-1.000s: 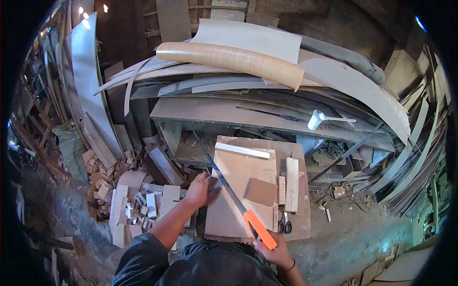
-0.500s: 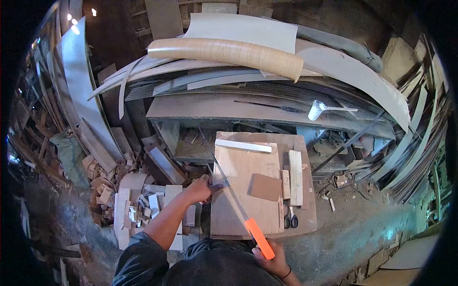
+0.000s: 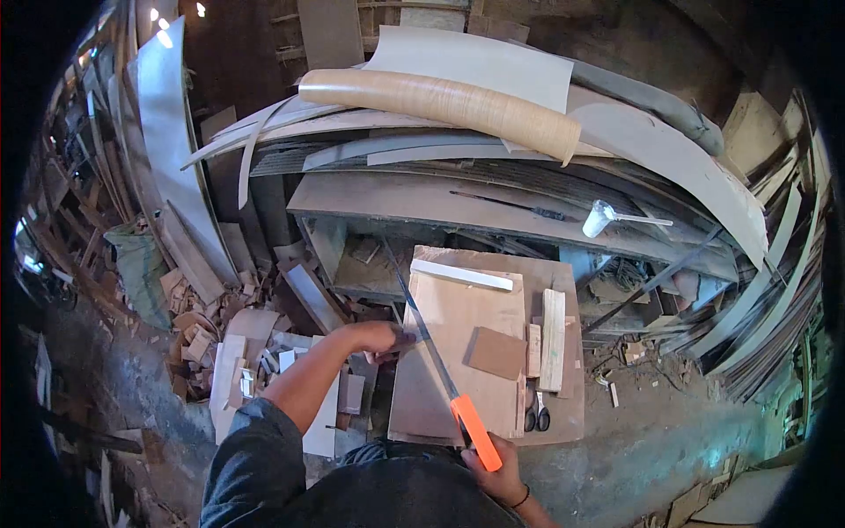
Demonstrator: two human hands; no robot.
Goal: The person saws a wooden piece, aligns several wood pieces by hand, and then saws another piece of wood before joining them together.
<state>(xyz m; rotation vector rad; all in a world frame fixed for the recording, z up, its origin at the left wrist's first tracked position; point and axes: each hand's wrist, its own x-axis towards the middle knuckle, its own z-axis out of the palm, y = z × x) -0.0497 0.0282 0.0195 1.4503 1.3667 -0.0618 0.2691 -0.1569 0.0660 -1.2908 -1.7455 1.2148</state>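
My right hand (image 3: 499,473) is wrapped around the orange handle of a handsaw (image 3: 473,429), close to my body. The saw's long, thin blade slants away to the upper left, over a wooden board (image 3: 440,352) and past its left edge. Beside that edge is my left hand (image 3: 380,338), with its fingers curled and their tips next to the blade. Whether they pinch anything is hidden. On the board lie a white strip (image 3: 462,274) and a brown rectangular piece (image 3: 495,353). A pale wood strip (image 3: 552,339) and black-handled scissors (image 3: 536,414) are to the right.
Behind the board stands a low shelf (image 3: 422,195) bearing a white cup with a stick (image 3: 601,218). A rolled veneer sheet (image 3: 440,101) lies above on stacked sheets. Offcuts (image 3: 198,348) are heaped at left. Long strips (image 3: 792,299) lean at right.
The view has shifted, so the background sits farther right. My left hand has turned a little, its knuckles now higher, still beside the blade. My right hand keeps hold of the handsaw.
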